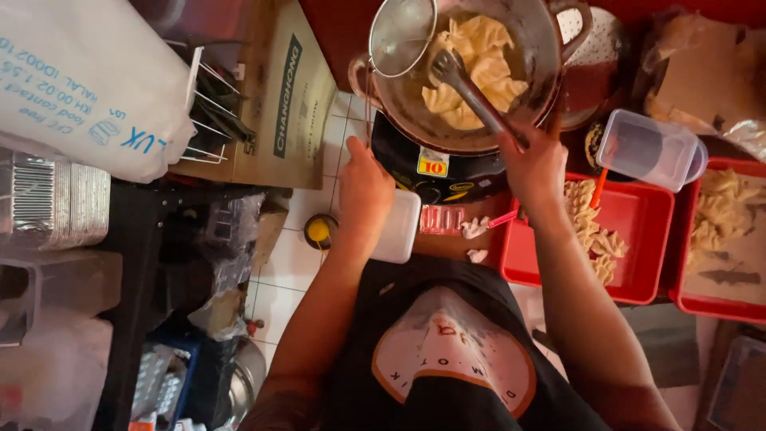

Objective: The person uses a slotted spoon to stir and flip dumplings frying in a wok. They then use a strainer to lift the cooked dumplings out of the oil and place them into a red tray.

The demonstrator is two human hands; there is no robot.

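Metal tongs run up and away from the right hand, whose fingers are clenched around the handle end; the tongs' tips rest among pale, folded dumplings lying in the wide steel pan. The dumplings look soft and crinkled, cream-coloured, heaped near the pan's middle and well beyond the fingers. A round wire-mesh skimmer leans on the pan's left rim, its thin wire handle dropping toward the left hand. That hand is closed near the handle's lower end, but whether it grips the wire cannot be told. Just beneath its wrist lies a white, smooth, rounded-square container. The pan sits on a dark burner. To the right, a glossy red tray holds more uncooked dumplings, and a clear plastic tub rests tilted at its upper edge.
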